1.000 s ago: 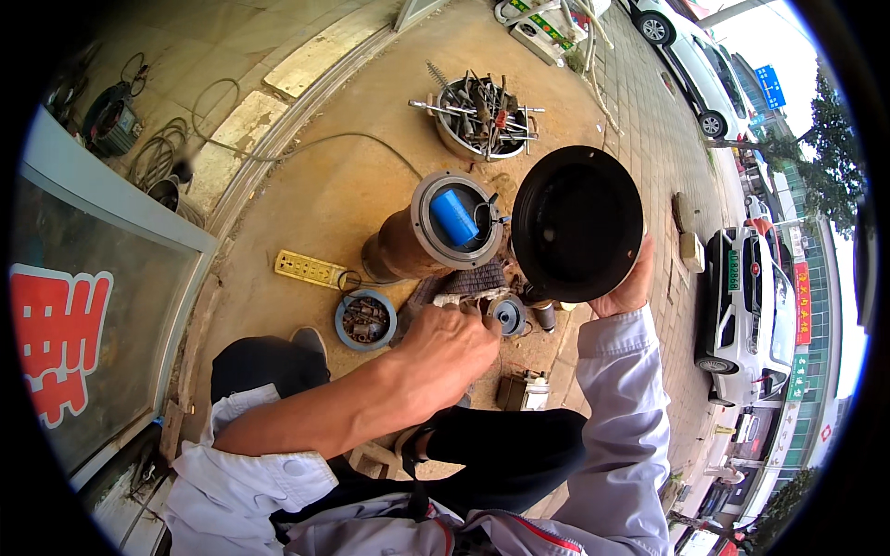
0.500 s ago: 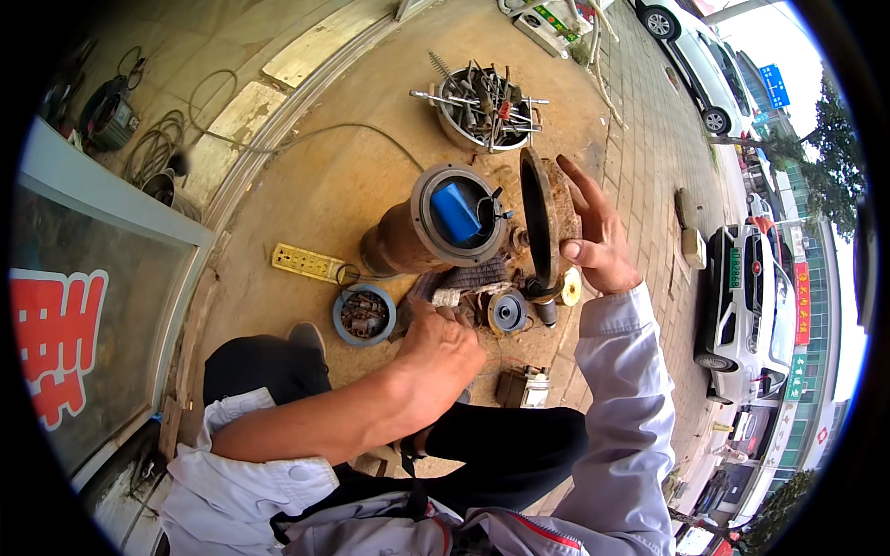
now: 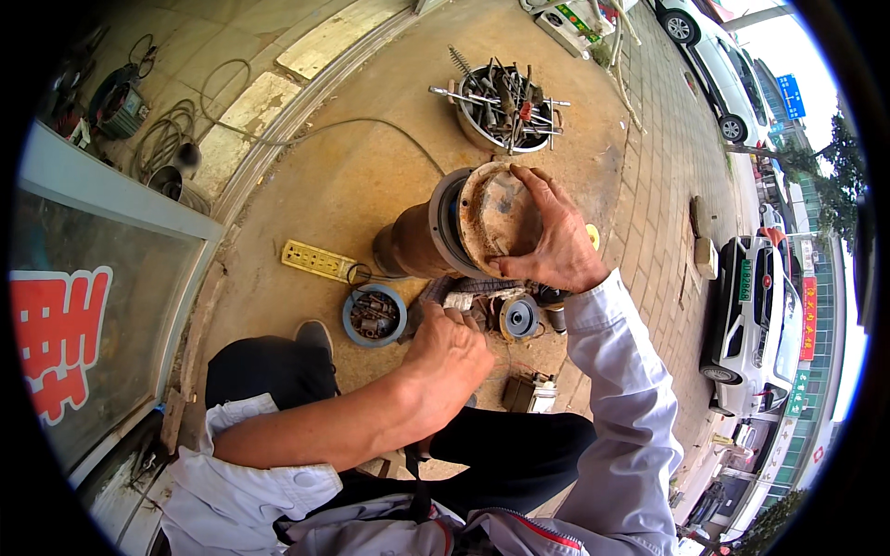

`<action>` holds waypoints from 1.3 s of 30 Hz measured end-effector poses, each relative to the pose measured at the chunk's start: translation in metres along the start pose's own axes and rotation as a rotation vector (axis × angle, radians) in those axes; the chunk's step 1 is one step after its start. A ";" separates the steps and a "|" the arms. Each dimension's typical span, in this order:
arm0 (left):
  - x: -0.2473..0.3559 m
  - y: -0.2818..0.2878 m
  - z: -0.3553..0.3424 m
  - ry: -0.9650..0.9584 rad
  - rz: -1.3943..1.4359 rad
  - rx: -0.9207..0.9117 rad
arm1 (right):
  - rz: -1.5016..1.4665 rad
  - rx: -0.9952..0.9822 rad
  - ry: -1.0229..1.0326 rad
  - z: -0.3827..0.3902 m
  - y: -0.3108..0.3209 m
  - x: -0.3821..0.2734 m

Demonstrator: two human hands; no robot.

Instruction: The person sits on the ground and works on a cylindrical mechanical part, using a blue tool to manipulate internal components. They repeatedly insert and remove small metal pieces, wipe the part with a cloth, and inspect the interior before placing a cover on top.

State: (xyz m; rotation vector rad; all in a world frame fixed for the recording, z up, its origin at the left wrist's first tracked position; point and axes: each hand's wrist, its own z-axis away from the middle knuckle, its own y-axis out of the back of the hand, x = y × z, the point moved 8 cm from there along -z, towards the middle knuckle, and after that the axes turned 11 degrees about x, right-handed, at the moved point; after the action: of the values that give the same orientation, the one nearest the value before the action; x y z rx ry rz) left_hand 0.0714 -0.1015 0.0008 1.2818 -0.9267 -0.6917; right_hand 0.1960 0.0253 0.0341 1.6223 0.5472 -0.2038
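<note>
My right hand (image 3: 567,246) grips a rusty round metal cover (image 3: 501,218) by its edge, thumb low and fingers over the top. The cover stands tilted in front of the flanged mouth of a rusty metal cylinder (image 3: 408,243), and it hides most of that opening. Whether the two touch all round I cannot tell. Below the cylinder, my left hand (image 3: 450,347) is closed beside a bunched dark cloth (image 3: 459,298); what its fingers hold is hidden. Just right of it lies a small round metal part with a grey hub (image 3: 521,318).
A metal bowl (image 3: 475,132) heaped with tools stands beyond the cylinder. At left are a yellow power strip (image 3: 315,261) and a blue-grey dish (image 3: 401,315) of small hardware. A cable (image 3: 362,120) crosses the floor. A glass door (image 3: 111,306) borders the left; cars are parked at right.
My right hand has brought the cover leftward and turned it over the cylinder's mouth, hiding the blue object seen inside earlier. My left hand stays closed in about the same place.
</note>
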 end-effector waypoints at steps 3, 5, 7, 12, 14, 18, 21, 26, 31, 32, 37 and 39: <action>-0.001 -0.002 -0.001 -0.003 -0.007 -0.030 | 0.005 -0.006 0.026 -0.001 -0.009 0.004; -0.002 0.000 -0.003 0.012 -0.006 -0.027 | 0.007 -0.005 0.039 -0.001 -0.011 0.004; -0.003 -0.002 -0.003 0.024 0.001 -0.037 | 0.005 -0.004 0.048 -0.002 -0.014 0.002; -0.002 -0.004 -0.006 0.020 0.012 -0.034 | 0.020 -0.042 0.057 -0.003 -0.012 -0.003; -0.003 -0.008 -0.005 0.034 0.019 -0.036 | 0.031 -0.067 0.103 -0.006 -0.017 -0.008; -0.002 -0.007 -0.005 0.032 -0.002 -0.049 | 0.063 -0.102 0.161 -0.009 -0.022 -0.014; 0.000 -0.009 -0.006 0.024 -0.010 -0.062 | 0.064 -0.139 0.164 -0.009 -0.021 -0.018; -0.004 -0.010 -0.003 0.033 -0.026 -0.083 | 0.050 -0.171 0.188 -0.013 -0.026 -0.021; -0.005 -0.007 -0.002 0.024 0.005 -0.073 | 0.034 -0.171 0.174 -0.011 -0.023 -0.021; -0.007 -0.007 -0.002 0.026 0.021 -0.049 | 0.030 -0.169 0.176 -0.011 -0.023 -0.020; -0.054 0.008 0.001 0.200 0.193 0.023 | -0.015 -0.151 0.153 -0.009 -0.023 -0.014; -0.090 0.020 0.003 0.346 0.135 0.091 | 0.014 -0.110 0.146 -0.005 -0.024 -0.011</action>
State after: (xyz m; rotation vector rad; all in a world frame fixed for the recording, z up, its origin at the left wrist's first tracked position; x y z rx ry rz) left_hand 0.0244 -0.0221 0.0038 1.3535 -0.7568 -0.3113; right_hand 0.1744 0.0288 0.0186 1.5411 0.6475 -0.0435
